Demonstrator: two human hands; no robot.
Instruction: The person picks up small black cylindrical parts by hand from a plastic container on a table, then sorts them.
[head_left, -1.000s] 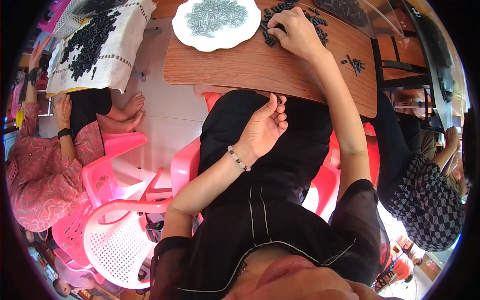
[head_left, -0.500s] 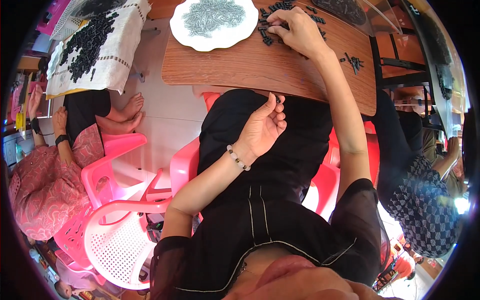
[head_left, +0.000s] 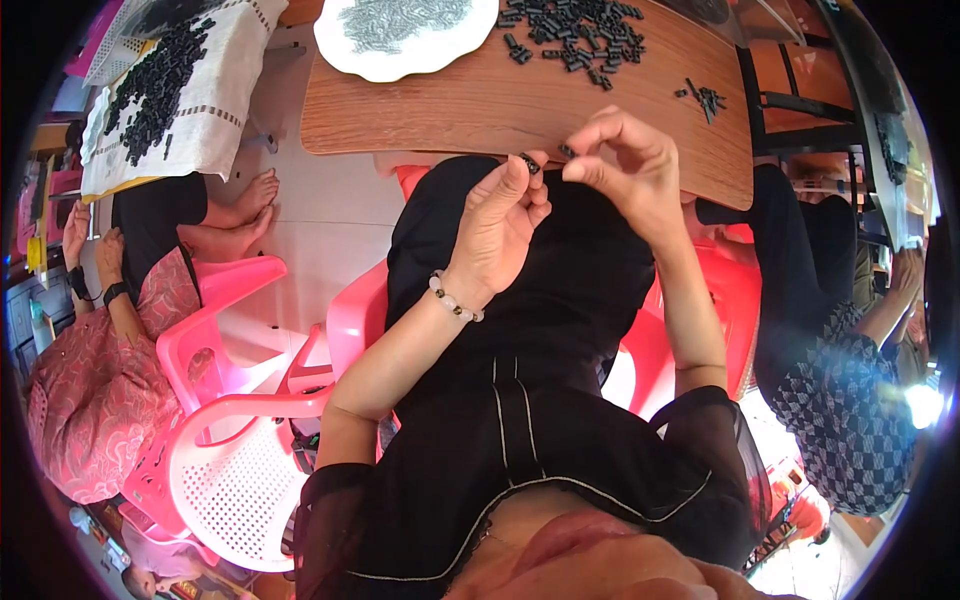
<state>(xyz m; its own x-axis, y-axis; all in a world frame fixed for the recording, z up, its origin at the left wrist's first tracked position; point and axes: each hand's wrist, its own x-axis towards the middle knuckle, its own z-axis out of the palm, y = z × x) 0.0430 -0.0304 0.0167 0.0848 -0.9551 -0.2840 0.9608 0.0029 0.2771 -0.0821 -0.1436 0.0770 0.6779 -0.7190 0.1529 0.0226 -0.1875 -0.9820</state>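
Observation:
My left hand (head_left: 500,215), palm up over my lap near the table's front edge, pinches a small black part (head_left: 529,164) between thumb and fingers. Facing it, my right hand (head_left: 635,170) pinches another small black part (head_left: 567,151) between thumb and forefinger. The two parts are close but apart; their exact kind is too small to make out. Beyond my hands, a heap of short black plastic pieces (head_left: 590,40) lies on the brown wooden table (head_left: 420,115). A white scalloped plate (head_left: 400,70) holds many small grey pieces, and a few thin dark pieces (head_left: 708,100) lie at the right.
At the left, another table with a white cloth (head_left: 215,85) bears a pile of black pieces (head_left: 160,85); a person in a patterned red garment (head_left: 110,390) sits there. Pink plastic chairs (head_left: 225,300) stand beside me. Another person in a checked top (head_left: 850,420) is at the right.
My right hand has come back from the black heap toward my left hand, now with a small black part in its fingertips. My left hand has shifted slightly left and farther forward.

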